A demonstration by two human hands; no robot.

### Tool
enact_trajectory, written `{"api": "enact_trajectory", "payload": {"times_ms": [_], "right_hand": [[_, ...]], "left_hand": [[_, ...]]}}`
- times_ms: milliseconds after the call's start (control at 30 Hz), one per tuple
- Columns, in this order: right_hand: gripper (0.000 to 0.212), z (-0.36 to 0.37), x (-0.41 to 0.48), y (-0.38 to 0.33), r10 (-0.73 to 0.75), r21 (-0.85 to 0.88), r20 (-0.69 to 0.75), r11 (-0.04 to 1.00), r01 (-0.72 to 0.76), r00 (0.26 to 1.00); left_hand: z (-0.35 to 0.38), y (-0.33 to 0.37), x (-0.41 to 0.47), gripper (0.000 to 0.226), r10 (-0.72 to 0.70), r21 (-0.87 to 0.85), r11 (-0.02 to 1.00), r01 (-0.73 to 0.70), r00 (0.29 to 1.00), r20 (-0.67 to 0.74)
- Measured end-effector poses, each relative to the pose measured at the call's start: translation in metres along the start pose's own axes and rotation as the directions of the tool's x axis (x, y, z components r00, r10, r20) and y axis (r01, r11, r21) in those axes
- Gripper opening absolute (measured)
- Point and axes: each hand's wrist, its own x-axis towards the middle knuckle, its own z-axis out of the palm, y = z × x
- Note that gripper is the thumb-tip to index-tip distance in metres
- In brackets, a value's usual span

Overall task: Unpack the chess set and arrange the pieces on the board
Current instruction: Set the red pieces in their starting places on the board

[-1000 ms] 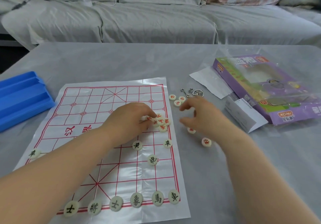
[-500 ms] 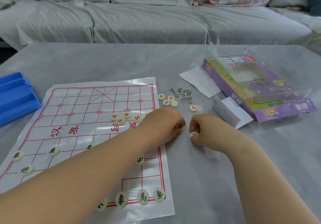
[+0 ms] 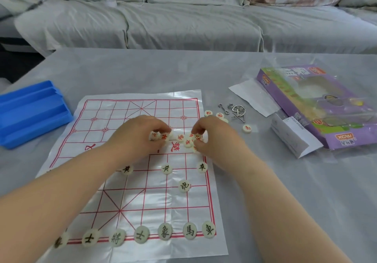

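Even, soft daylight; shadows faint. Glare patches on the glossy board sheet [image 3: 130, 181]. Wide-angle bending at edges; slight overall softness.

Only the person's two arms show, both bare as far as the picture's lower edge: the left forearm [image 3: 61, 183] tapers to a bare left hand [image 3: 138, 135], the right forearm [image 3: 277, 201] tapers to a bare right hand [image 3: 218, 138], and the fingers [image 3: 158, 125] on both are short, rounded and smooth.
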Motion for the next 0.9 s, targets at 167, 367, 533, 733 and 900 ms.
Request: {"api": "enact_trajectory", "payload": {"times_ms": [167, 367, 533, 733, 900], "right_hand": [[0.021, 0.018, 0.009, -0.007, -0.038, -0.021, 0.064, 0.999, 0.039, 0.997], [0.023, 0.017, 0.008, -0.003, -0.090, 0.009, 0.082, 0.996, 0.089, 0.993], [0.018, -0.013, 0.011, 0.029, 0.136, 0.106, -0.141, 0.987, -0.122, 0.981], [0.029, -0.026, 0.004, 0.068, 0.378, -0.074, -0.190, 0.915, -0.398, 0.906], [0.024, -0.021, 0.007, 0.069, 0.364, -0.066, -0.185, 0.922, -0.381, 0.913]], "left_hand": [[0.000, -0.007, -0.005, 0.025, -0.048, -0.012, 0.999, 0.049, 0.998, 0.032], [0.004, -0.015, -0.004, 0.025, -0.032, -0.047, 0.998, 0.032, 0.999, 0.013], [0.006, -0.027, -0.004, 0.019, -0.042, -0.193, 0.981, 0.037, 0.999, -0.026], [0.005, -0.049, 0.007, 0.039, -0.083, -0.012, 0.997, 0.082, 0.996, -0.030], [0.012, -0.066, 0.007, 0.054, -0.108, 0.174, 0.981, 0.091, 0.990, 0.092]]}}
